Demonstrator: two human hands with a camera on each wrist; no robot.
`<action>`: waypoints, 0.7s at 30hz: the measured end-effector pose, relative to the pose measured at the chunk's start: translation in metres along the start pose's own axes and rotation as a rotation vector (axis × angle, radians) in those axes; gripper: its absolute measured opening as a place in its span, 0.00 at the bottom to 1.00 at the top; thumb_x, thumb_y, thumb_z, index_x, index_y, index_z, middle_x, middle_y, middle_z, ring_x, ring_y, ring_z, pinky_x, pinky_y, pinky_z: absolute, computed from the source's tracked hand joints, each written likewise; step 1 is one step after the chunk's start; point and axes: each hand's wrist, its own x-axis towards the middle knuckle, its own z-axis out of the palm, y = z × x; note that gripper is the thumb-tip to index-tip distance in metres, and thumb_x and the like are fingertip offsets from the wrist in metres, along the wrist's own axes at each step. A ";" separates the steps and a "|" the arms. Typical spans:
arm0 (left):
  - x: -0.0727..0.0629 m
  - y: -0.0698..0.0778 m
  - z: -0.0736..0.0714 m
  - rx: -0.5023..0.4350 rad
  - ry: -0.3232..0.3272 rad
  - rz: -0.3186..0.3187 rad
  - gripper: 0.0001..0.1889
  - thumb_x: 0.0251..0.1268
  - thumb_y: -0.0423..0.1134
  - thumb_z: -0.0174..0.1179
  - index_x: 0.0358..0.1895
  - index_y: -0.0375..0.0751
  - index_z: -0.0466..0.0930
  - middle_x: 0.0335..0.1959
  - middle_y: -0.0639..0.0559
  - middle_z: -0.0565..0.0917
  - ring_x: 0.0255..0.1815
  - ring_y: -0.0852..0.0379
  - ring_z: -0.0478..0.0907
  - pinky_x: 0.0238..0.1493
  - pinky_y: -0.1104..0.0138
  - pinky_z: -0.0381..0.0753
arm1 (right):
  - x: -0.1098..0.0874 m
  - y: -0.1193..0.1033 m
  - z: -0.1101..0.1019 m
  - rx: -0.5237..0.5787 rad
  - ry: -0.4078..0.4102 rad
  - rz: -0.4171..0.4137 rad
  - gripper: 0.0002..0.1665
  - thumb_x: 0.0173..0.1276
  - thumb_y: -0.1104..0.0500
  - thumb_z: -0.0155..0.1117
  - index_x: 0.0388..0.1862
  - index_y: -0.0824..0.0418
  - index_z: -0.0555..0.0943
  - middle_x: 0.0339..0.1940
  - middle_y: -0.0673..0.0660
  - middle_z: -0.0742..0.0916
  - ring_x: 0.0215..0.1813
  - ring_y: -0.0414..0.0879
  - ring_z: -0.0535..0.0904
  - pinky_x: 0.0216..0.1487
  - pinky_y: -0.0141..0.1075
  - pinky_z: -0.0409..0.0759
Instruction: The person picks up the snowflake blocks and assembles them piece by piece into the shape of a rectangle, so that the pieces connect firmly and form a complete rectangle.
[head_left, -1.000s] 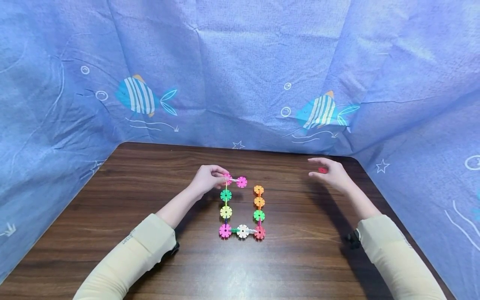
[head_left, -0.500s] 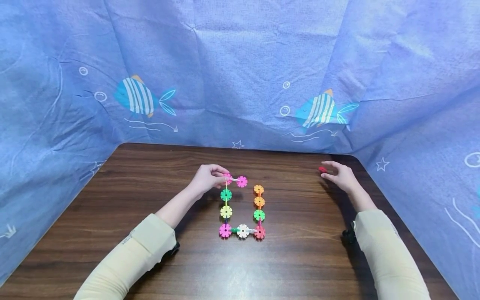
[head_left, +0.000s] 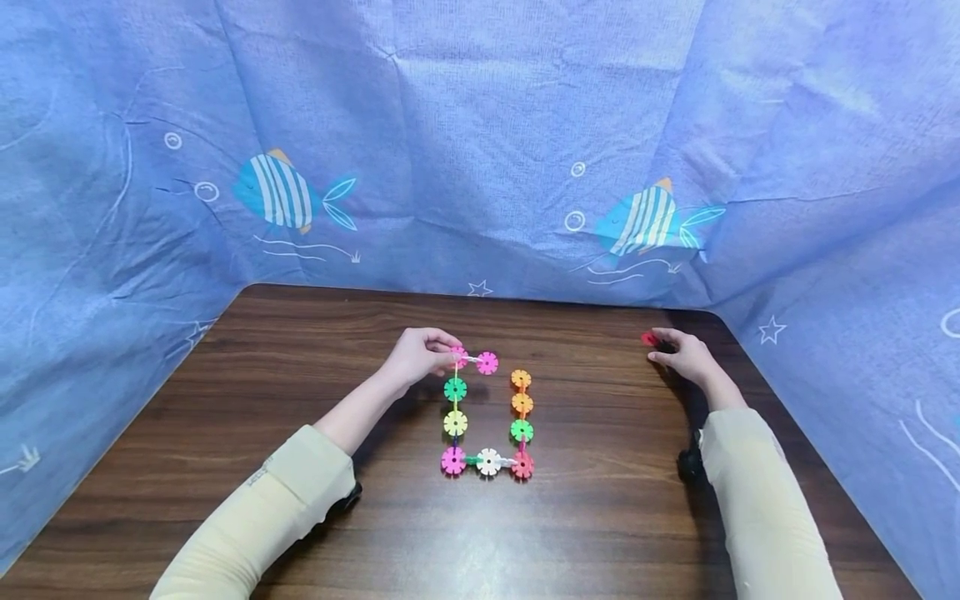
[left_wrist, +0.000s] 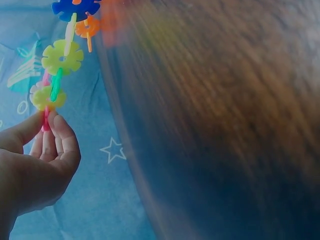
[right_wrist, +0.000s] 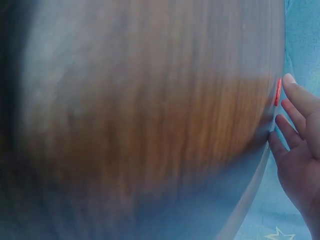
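In the head view, a chain of slotted plastic snowflake discs in several colours forms a frame with a gap at its upper right. My left hand [head_left: 414, 358] pinches the pink snowflake disc [head_left: 458, 356] at the chain's far left corner. A second pink disc [head_left: 487, 363] juts right from it; an orange disc [head_left: 521, 379] tops the right side. The left wrist view has thumb and fingertips on a pink disc [left_wrist: 46, 120] seen edge-on. Far right, my right hand [head_left: 684, 354] has its fingertips right at a loose red snowflake disc [head_left: 648, 338], fingers fairly straight in the right wrist view.
The dark wood-grain table [head_left: 360, 517] carries the chain near its middle. Its back and right edges run close to a blue fish-print cloth [head_left: 480, 150] that hangs around it. The red disc lies near the back right corner.
My right hand has moved right and lowered, bringing its fingertips to the red disc. The left hand keeps its pinch on the pink disc, and the chain stays in place.
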 end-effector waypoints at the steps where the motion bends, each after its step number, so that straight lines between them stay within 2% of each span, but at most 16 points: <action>1: 0.000 0.000 0.000 0.002 -0.001 0.002 0.11 0.57 0.31 0.65 0.44 0.33 0.82 0.36 0.41 0.86 0.30 0.59 0.82 0.37 0.56 0.83 | 0.001 0.000 0.000 -0.007 -0.011 0.002 0.33 0.63 0.60 0.65 0.63 0.73 0.68 0.62 0.74 0.73 0.63 0.68 0.67 0.62 0.57 0.63; 5: 0.001 0.000 -0.001 0.008 -0.002 0.000 0.11 0.57 0.30 0.65 0.44 0.33 0.82 0.35 0.42 0.86 0.32 0.53 0.84 0.38 0.55 0.83 | 0.004 -0.003 0.001 -0.011 -0.041 0.022 0.33 0.64 0.59 0.65 0.64 0.73 0.67 0.62 0.74 0.72 0.65 0.68 0.65 0.64 0.57 0.61; 8: 0.002 0.000 -0.001 0.009 -0.004 -0.006 0.11 0.57 0.30 0.65 0.44 0.33 0.82 0.35 0.42 0.86 0.36 0.45 0.84 0.37 0.56 0.83 | 0.005 -0.006 0.001 -0.001 -0.031 0.023 0.30 0.64 0.59 0.65 0.61 0.72 0.71 0.60 0.73 0.75 0.63 0.66 0.68 0.61 0.56 0.64; 10: 0.002 0.000 -0.001 0.011 -0.004 -0.008 0.11 0.58 0.31 0.65 0.44 0.33 0.82 0.35 0.42 0.86 0.37 0.45 0.84 0.37 0.57 0.83 | 0.005 -0.007 0.002 0.006 -0.015 0.017 0.28 0.63 0.60 0.66 0.59 0.70 0.73 0.57 0.71 0.78 0.61 0.65 0.71 0.60 0.54 0.65; 13: 0.001 0.000 -0.002 0.007 -0.007 -0.008 0.11 0.58 0.31 0.65 0.44 0.33 0.82 0.35 0.41 0.86 0.37 0.44 0.84 0.37 0.57 0.83 | 0.004 -0.008 0.004 0.022 0.001 0.002 0.25 0.61 0.61 0.68 0.56 0.69 0.76 0.51 0.69 0.82 0.56 0.62 0.76 0.56 0.48 0.69; 16: 0.001 0.000 -0.002 -0.004 -0.012 -0.006 0.11 0.58 0.30 0.64 0.45 0.32 0.82 0.36 0.41 0.86 0.38 0.42 0.84 0.38 0.55 0.83 | 0.005 -0.009 0.007 0.044 -0.001 -0.009 0.23 0.60 0.62 0.69 0.54 0.69 0.77 0.45 0.66 0.85 0.49 0.55 0.80 0.50 0.36 0.71; 21: 0.001 0.000 -0.002 -0.009 -0.017 -0.001 0.11 0.58 0.29 0.64 0.45 0.32 0.82 0.35 0.42 0.86 0.39 0.41 0.83 0.38 0.56 0.83 | 0.005 -0.009 0.007 0.074 -0.039 -0.055 0.23 0.58 0.66 0.69 0.53 0.70 0.78 0.42 0.66 0.85 0.42 0.48 0.81 0.44 0.28 0.71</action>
